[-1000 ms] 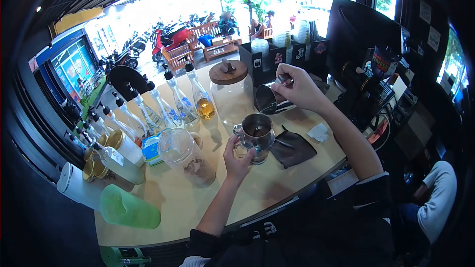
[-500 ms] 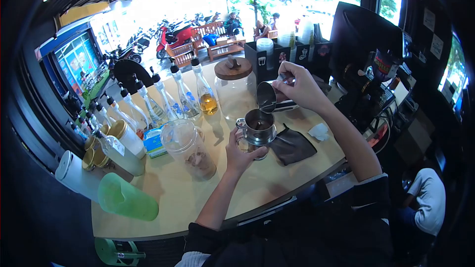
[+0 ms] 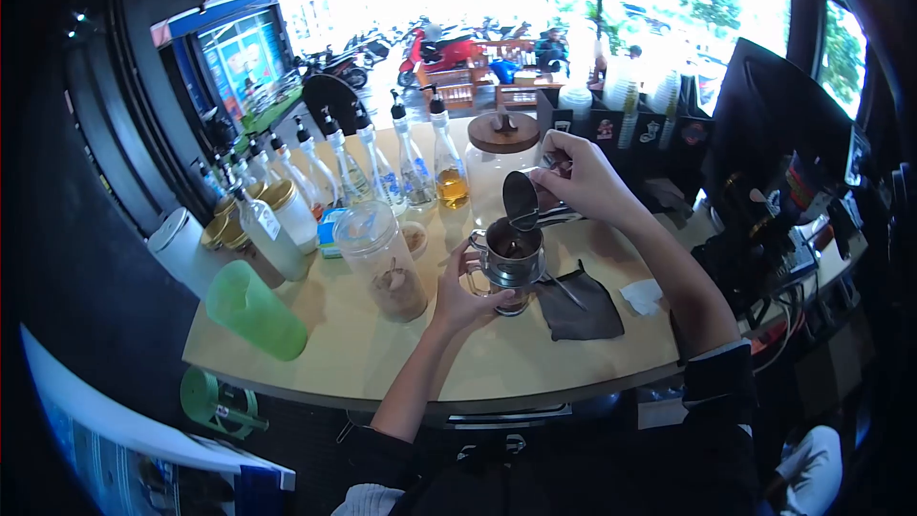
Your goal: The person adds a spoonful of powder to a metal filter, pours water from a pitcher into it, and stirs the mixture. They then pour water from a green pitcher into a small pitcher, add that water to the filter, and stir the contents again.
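My left hand [image 3: 462,298] is closed around the side of a clear glass mug [image 3: 517,304] standing on the counter. On the mug's rim sits a metal coffee drip filter [image 3: 516,272] with dark contents inside. Above the filter, my right hand [image 3: 585,178] grips a small metal cup [image 3: 521,199], tipped steeply with its mouth toward the filter; its handle is mostly hidden by my fingers. Beside the mug lies a dark cloth [image 3: 585,308], crossed by a thin metal rod. Left of my hand stands a clear plastic canister [image 3: 384,258] partly filled with brownish contents.
Pump bottles [image 3: 452,182] line the counter's far left, near lidded tubs and a green pitcher [image 3: 250,311]. A glass jar with a wooden lid [image 3: 503,133] stands behind the filter. At right are a cup organizer [image 3: 621,129], a monitor [image 3: 778,119] and a crumpled tissue [image 3: 641,297].
The camera view has turned, shifting the scene rightward. My right hand has tipped the metal cup more steeply over the filter. My left hand keeps its hold on the mug.
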A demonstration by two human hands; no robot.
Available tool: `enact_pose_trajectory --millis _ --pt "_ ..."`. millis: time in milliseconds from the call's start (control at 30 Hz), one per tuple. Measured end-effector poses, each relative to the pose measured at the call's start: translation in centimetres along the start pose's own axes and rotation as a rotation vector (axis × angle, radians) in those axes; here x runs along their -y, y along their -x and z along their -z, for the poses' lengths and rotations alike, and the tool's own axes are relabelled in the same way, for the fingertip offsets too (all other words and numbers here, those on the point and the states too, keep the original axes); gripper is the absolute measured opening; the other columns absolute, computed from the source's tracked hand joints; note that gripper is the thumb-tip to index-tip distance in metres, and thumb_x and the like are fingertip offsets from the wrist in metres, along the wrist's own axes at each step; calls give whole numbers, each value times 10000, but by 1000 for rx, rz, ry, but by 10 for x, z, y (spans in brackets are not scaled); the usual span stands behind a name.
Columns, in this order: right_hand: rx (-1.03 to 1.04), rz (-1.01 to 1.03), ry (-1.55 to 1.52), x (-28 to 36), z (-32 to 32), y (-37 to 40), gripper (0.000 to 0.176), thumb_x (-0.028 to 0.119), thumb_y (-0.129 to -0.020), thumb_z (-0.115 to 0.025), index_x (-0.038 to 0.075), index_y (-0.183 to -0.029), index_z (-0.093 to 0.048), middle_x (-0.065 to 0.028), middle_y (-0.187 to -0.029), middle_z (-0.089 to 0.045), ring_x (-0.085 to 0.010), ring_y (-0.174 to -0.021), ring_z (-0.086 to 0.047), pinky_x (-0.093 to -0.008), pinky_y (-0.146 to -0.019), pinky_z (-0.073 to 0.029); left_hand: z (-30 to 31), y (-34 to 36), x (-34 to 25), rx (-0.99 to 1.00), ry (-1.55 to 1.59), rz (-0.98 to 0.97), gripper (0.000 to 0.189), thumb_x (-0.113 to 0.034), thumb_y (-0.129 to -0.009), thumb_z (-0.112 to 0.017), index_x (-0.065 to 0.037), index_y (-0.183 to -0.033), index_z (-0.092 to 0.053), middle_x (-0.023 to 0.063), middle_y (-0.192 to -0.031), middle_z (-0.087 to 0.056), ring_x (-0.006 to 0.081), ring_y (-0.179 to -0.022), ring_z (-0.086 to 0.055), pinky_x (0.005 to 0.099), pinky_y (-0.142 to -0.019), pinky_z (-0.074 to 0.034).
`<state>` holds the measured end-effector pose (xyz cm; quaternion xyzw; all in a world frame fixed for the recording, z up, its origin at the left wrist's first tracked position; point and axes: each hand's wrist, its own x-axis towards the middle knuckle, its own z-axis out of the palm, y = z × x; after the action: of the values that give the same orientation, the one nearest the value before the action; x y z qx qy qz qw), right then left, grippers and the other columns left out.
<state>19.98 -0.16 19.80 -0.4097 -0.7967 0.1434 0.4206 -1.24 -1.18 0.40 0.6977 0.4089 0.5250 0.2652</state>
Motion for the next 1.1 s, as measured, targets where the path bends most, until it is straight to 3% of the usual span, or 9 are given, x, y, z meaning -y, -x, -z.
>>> enact_pose_trajectory --millis 67,133,167,233,333,433,867,933,1100 --pt "14 35 -3 -1 2 0 268 95 -788 -686 28 -765 -427 8 -642 -378 -65 -598 -346 -252 -529 -332 5 3 -3 -37 -9 -26 952 -338 -575 -875 -5 -1325 -393 147 -1095 -626 239 -1054 -603 377 -942 -464" --pt "20 69 -4 -1 3 -1 263 98 -788 -685 26 -767 -433 6 -639 -377 -67 -595 -343 -254 -525 -329 10 6 -2 -12 -24 -29 724 -240 -672 -824 0 -1262 -482 129 -1097 -630 211 -1048 -608 357 -939 -475" --pt "27 64 -14 -2 4 -1 260 102 -787 -686 23 -771 -439 4 -638 -383 -67 -595 -346 -256 -523 -329 11 7 -1 -25 -35 -29 724 -240 -672 -824 0 -1262 -482 129 -1097 -630 211 -1048 -608 357 -939 -475" --pt "34 65 -30 -6 6 -2 258 107 -786 -688 19 -775 -445 2 -637 -389 -67 -594 -349 -258 -521 -328 11 9 1 -21 150 1 432 -75 -779 -732 7 -1170 -567 94 -1110 -623 152 -977 -603 314 -935 -474" --pt "15 137 -46 -14 4 -5 266 115 -785 -692 16 -773 -445 -2 -634 -396 -68 -590 -349 -261 -519 -329 15 11 1 -59 140 38 239 -29 -845 -649 8 -1080 -627 108 -1065 -646 165 -962 -639 295 -861 -528" --pt "1 129 -64 -21 0 -7 268 118 -790 -690 12 -774 -444 -3 -636 -407 -62 -598 -385 -255 -525 -348 16 18 -3 -95 74 44 188 -27 -866 -626 -1 -1051 -647 100 -1048 -651 157 -940 -645 291 -825 -544" --pt "76 171 -152 -14 -19 -23 252 125 -799 -691 15 -802 -465 6 -651 -410 -51 -594 -375 -244 -533 -343 45 33 -21 -84 49 119 312 -30 -821 -673 3 -1123 -602 99 -1089 -613 170 -987 -616 340 -914 -503" --pt "119 203 -123 -12 -20 -24 253 127 -800 -691 15 -810 -464 10 -649 -397 -52 -594 -365 -249 -527 -333 50 33 -27 -103 -87 2 549 -110 -757 -751 -36 -1248 -518 100 -1194 -570 208 -1111 -558 386 -995 -426" --pt "144 177 -189 -5 -22 -24 259 125 -797 -692 17 -804 -457 11 -637 -383 -55 -588 -357 -251 -523 -325 41 23 -43 -205 -107 -72 901 -305 -616 -861 -48 -1351 -406 121 -1266 -528 240 -1164 -524 396 -991 -418"
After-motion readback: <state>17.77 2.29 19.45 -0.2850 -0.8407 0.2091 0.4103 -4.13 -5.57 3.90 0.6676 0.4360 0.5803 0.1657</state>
